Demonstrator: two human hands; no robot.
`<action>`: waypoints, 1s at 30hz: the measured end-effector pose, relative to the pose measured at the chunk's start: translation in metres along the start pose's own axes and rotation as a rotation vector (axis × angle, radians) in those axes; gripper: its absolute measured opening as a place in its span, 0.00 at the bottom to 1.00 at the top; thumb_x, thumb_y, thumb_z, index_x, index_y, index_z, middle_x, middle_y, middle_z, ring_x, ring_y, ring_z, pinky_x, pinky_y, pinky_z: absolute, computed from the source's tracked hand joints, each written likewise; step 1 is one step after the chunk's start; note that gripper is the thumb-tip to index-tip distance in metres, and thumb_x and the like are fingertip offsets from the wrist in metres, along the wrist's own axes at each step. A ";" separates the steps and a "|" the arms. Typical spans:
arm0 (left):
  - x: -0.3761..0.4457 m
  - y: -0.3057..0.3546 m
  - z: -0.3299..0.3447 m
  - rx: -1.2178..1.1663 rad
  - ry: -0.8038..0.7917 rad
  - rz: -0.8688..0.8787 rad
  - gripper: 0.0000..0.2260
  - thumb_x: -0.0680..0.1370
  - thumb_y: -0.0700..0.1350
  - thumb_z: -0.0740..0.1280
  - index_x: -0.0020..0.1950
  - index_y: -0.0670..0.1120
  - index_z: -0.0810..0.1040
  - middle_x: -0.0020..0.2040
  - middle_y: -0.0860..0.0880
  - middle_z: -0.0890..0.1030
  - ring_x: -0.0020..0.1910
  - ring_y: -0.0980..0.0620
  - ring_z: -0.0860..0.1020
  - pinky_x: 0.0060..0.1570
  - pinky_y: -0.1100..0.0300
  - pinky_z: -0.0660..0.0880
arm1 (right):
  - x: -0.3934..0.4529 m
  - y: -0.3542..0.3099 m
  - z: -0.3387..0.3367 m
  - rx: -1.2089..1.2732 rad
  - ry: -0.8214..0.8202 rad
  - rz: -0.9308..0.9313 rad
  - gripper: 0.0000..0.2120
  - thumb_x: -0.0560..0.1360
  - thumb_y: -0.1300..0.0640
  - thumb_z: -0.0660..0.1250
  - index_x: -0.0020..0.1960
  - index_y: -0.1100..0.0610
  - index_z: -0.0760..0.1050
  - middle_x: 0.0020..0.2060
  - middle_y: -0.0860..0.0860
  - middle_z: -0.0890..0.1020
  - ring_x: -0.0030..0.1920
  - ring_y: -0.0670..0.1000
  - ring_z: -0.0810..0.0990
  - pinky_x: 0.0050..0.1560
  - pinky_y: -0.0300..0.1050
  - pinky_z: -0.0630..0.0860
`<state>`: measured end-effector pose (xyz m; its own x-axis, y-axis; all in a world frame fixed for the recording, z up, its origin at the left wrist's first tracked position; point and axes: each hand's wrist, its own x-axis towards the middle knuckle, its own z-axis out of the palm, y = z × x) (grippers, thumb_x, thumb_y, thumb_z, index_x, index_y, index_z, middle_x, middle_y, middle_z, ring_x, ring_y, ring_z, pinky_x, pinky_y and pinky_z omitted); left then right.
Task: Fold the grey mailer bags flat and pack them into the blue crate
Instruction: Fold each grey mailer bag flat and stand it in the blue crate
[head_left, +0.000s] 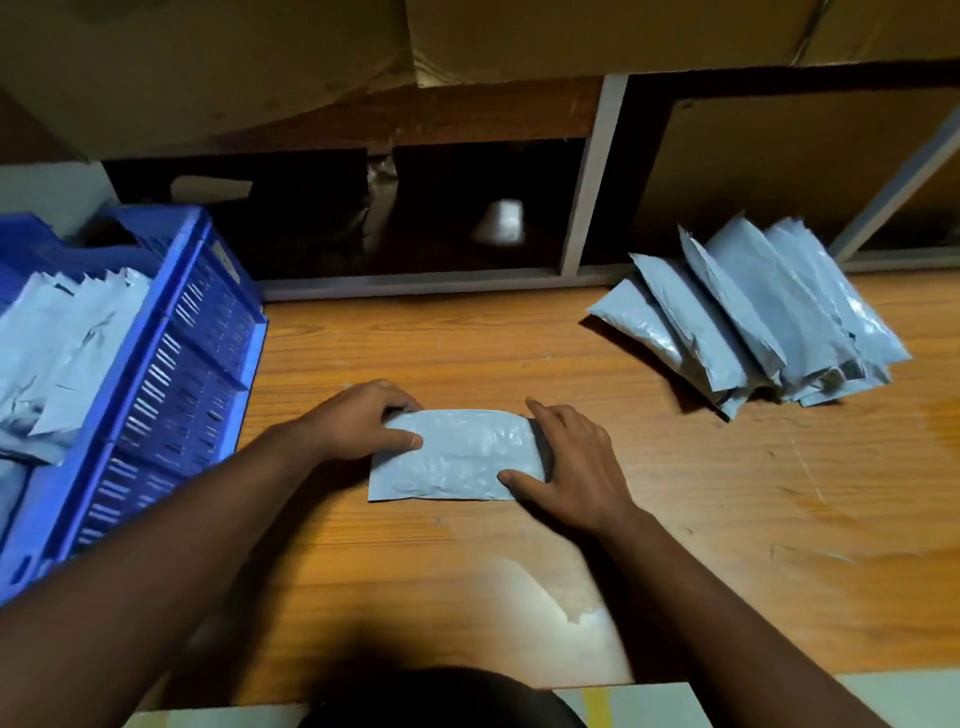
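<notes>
We see a flat, crinkled grey plastic mailer bag lying on the wooden tabletop, roughly in the middle, between our two hands. Our left hand holds the bag's left end, the thumb pressed on top and the other fingers curled over its far corner. Our right hand rests on the bag's right end with fingers fairly straight, the thumb lying across the near right corner and the index finger reaching past the far edge.

To the left stands the blue slotted plastic crate, just beside our left forearm. Inside it, a stack of folded grey mailer bags leans in rows.

At the far right of the table, well apart from our hands, a fanned pile of unfolded grey mailer bags lies against the white-framed wooden shelf unit. Brown cardboard boxes sit above the shelf.
</notes>
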<state>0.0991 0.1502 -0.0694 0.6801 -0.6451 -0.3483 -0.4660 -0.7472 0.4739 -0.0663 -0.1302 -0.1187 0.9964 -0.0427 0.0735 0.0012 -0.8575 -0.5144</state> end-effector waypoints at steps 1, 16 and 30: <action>-0.005 -0.001 -0.012 -0.009 -0.004 0.040 0.11 0.75 0.54 0.76 0.57 0.59 0.81 0.55 0.56 0.79 0.55 0.54 0.77 0.54 0.56 0.74 | 0.000 -0.009 -0.002 0.057 -0.006 0.016 0.42 0.71 0.33 0.71 0.79 0.48 0.63 0.64 0.47 0.73 0.64 0.49 0.72 0.65 0.52 0.70; -0.220 -0.068 -0.213 0.070 0.457 0.330 0.05 0.76 0.43 0.76 0.50 0.49 0.84 0.47 0.53 0.82 0.48 0.56 0.81 0.52 0.58 0.74 | 0.060 -0.282 -0.068 0.137 0.303 -0.392 0.09 0.77 0.54 0.75 0.55 0.56 0.81 0.48 0.48 0.81 0.48 0.48 0.79 0.48 0.43 0.74; -0.289 -0.279 -0.224 0.396 0.223 0.327 0.12 0.71 0.36 0.79 0.46 0.52 0.85 0.46 0.57 0.75 0.44 0.62 0.76 0.48 0.64 0.74 | 0.053 -0.499 0.094 0.069 -0.233 -0.304 0.09 0.75 0.54 0.70 0.52 0.54 0.73 0.47 0.54 0.81 0.49 0.59 0.79 0.43 0.50 0.70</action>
<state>0.1592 0.5803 0.0801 0.5481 -0.8357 -0.0341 -0.8203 -0.5450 0.1732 -0.0056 0.3432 0.0615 0.9423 0.3324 0.0396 0.2973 -0.7764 -0.5557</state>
